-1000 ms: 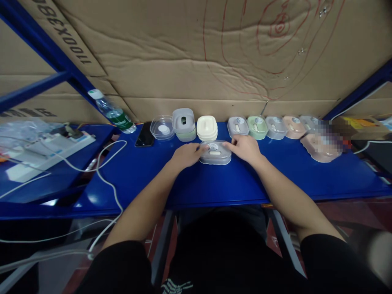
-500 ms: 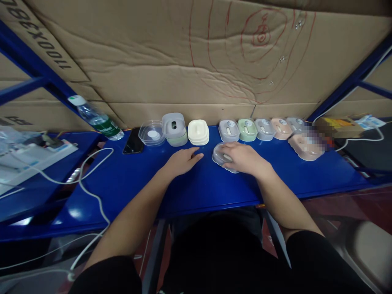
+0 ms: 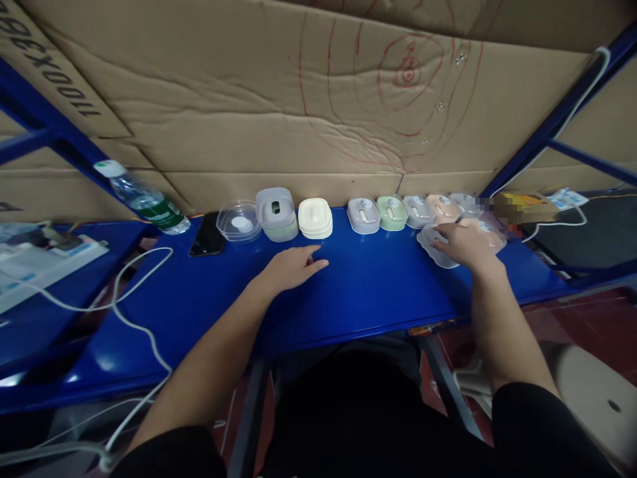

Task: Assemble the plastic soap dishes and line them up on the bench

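My right hand (image 3: 466, 244) grips a small translucent lidded box (image 3: 435, 251) and holds it tilted at the right side of the blue table (image 3: 363, 279). Just beyond it lies a pinkish lidded box (image 3: 490, 232), partly hidden by that hand. Over the middle of the table, my left hand (image 3: 297, 267) holds nothing, with thumb and index finger stretched apart. Behind the left hand stands a stack of cream lids (image 3: 315, 219). Along the back runs a row of small lidded boxes, among them a lilac box (image 3: 363, 216), a green box (image 3: 393, 213) and a peach box (image 3: 442, 209).
Left of the cream lids are stacked grey and green containers (image 3: 277, 216), clear covers (image 3: 239, 220), a black phone (image 3: 208, 234) and a water bottle (image 3: 144, 199). A white cable (image 3: 149, 328) loops at the left. A cardboard wall (image 3: 223, 99) closes off the back.
My right hand has moved right with the translucent box, which is now tilted beside the pinkish box. My left hand has hardly moved. The view has shifted slightly to the right.
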Tool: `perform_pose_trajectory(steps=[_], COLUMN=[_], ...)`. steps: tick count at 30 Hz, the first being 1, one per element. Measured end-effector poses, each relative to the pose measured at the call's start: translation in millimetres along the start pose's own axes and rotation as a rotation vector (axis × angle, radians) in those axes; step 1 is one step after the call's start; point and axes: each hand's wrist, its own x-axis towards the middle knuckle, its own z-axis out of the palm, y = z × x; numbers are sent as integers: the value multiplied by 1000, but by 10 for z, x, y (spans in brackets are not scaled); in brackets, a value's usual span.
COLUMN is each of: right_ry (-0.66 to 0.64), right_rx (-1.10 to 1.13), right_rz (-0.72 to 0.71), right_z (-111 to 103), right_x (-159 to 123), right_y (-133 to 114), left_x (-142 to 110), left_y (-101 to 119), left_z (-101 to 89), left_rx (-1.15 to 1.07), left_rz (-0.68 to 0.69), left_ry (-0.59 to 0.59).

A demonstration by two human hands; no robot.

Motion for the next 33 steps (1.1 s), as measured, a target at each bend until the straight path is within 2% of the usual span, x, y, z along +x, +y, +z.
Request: perform_pose_trajectory(steps=[3,7,12,16,18,21,25,29,31,33], right_ry=[17,77,145,281,344,388,357,259,209,194], right_rx=[-4,10,45,128,193,288,406,436,443,430], right_rz=[86,157,196,104,7,-170,-382,-503,-530,-519], right_z=[101,244,273,127,4,-204,-367,-226,-72,76], right_x=[56,87,89,142,190,255,284,312,351,392], right_y=[227,350,308,114,-75,-484,-1193,-1874,-2126,-2297], left_x=[2,14,21,27,32,42,61,93,115,137], left_y=[-2,-28,-46,-54,-58,-75,-133,-224,-269,-303], left_z=[-2,13,36,49,49,43,38,41,49,68], left_rx=[-10,-18,-12,-23,-31,-62,-104,-101,-94,-82], left_rz=[13,25,40,45,44,47,83,80,63,48], left_ry=[3,4,10,14,26,95,331,523,541,511])
